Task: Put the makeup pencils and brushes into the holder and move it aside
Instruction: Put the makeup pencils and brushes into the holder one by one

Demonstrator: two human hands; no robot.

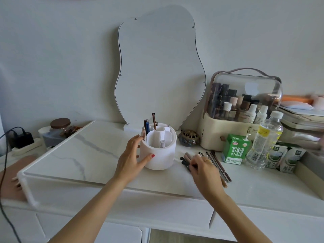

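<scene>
A white round holder (161, 155) with inner compartments stands mid-table and holds several pencils and a brush (154, 120). My left hand (131, 156) wraps around the holder's left side, thumb on its front. Several makeup pencils and brushes (217, 163) lie loose on the table right of the holder. My right hand (204, 168) rests over this pile with fingertips curled on the dark pencil ends; whether one is gripped is unclear.
A wavy mirror (157, 67) leans on the wall behind. To the right stand a cosmetics case (242, 109), a brass bowl (189, 138), a green carton (235, 149), a water bottle (264, 139) and milk cartons (284, 159). A jar (60, 126) and charger (22, 137) sit far left.
</scene>
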